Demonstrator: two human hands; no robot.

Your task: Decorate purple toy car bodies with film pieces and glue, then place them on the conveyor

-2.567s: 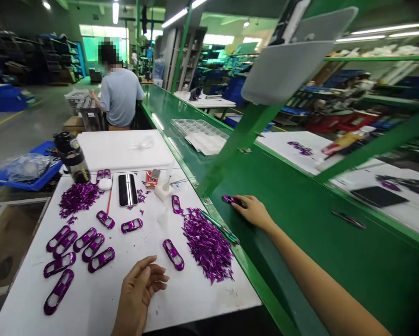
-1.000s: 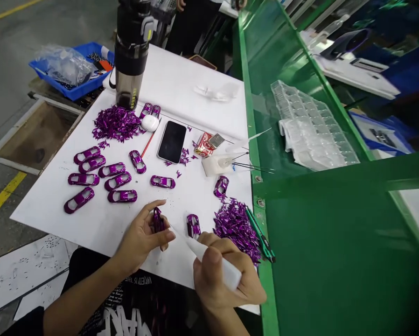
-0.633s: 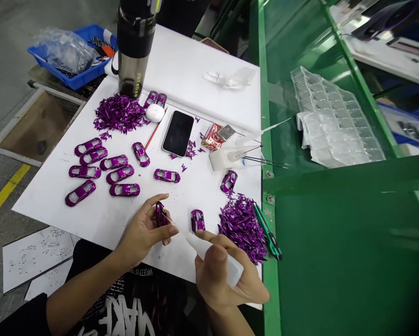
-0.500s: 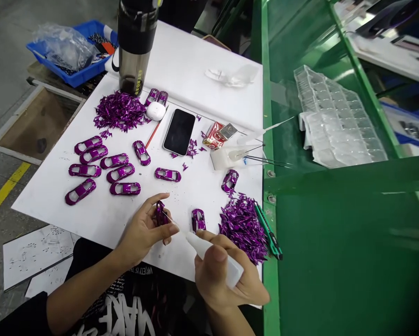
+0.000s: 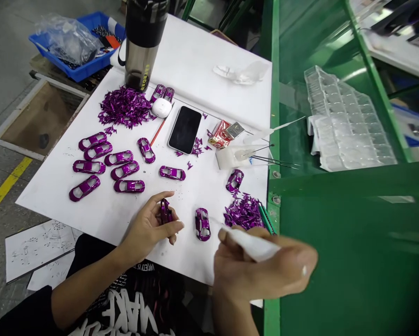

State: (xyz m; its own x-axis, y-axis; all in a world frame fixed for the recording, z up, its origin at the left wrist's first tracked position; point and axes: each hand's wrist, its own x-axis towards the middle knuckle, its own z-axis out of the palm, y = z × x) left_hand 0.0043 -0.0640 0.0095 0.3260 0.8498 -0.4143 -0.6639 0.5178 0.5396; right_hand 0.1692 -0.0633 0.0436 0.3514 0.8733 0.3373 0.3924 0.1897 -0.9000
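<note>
A: L hand point(image 5: 147, 231)?
B: Half curled, thumb and fingers pinching small glossy purple car-body shell point(image 5: 166, 211), shell on edge, clear of board.

A: R hand point(image 5: 254, 273)?
B: Blurred, fingers closed round white plastic squeeze bottle point(image 5: 253, 245), bottle lying across hand, approx. sideways. Exact grip hard to make out.

A: Nearest loose stuff?
B: Second purple shell point(image 5: 203, 224) at 12 o'clock, flat on white plastic board point(image 5: 45, 198), between both hands, touching neither. Heap of jagged purple shards point(image 5: 243, 214) at 1 o'clock, green-handled utility knife point(image 5: 266, 218) just beside, partly hidden behind R hand.

A: Further out?
B: Group of purple shells point(image 5: 106, 165) at 11 o'clock. Black smartphone point(image 5: 185, 129) around 12, white earbud case point(image 5: 161, 107) just past it. Red-and-silver packet point(image 5: 223, 133) and small white block with tweezers point(image 5: 232, 157) at 1.

A: Far end?
B: Second shard heap point(image 5: 124, 107) and black-and-clear tumbler point(image 5: 143, 46) at 11–12 o'clock, blue plastic crate point(image 5: 74, 51) at 11, clear plastic tray point(image 5: 349, 123) at 2 on green bench point(image 5: 349, 266).
</note>
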